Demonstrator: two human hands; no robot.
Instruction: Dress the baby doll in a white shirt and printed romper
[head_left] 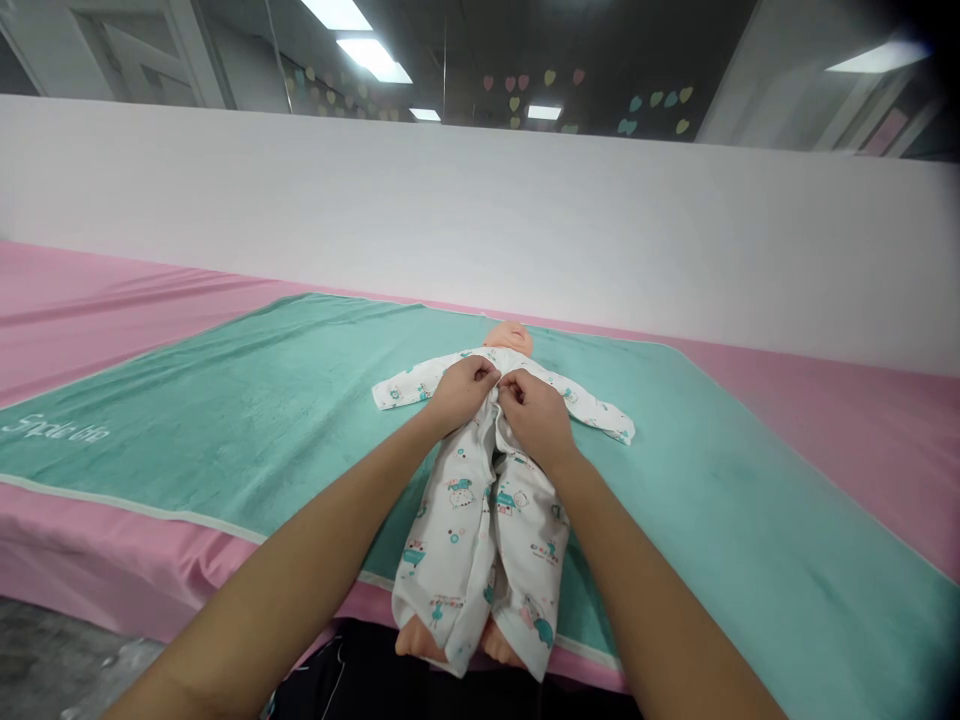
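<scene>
A baby doll (pixel 511 338) lies on its back, its bald head at the far side and its bare feet (pixel 417 640) toward me. It wears a white sleepsuit (pixel 450 540) with a small teal and pink print and long, outstretched sleeves. My left hand (pixel 461 395) pinches the sleepsuit's left front edge at the chest. Beside it, my right hand (pixel 534 420) pinches the right front edge. Both hands hide the chest, and a narrow gap shows between the edges below them.
A teal towel (pixel 225 420) lies under the doll, on a pink-covered table (pixel 97 310). A white wall (pixel 450 220) runs along the far side. The table's near edge drops to a grey floor at lower left.
</scene>
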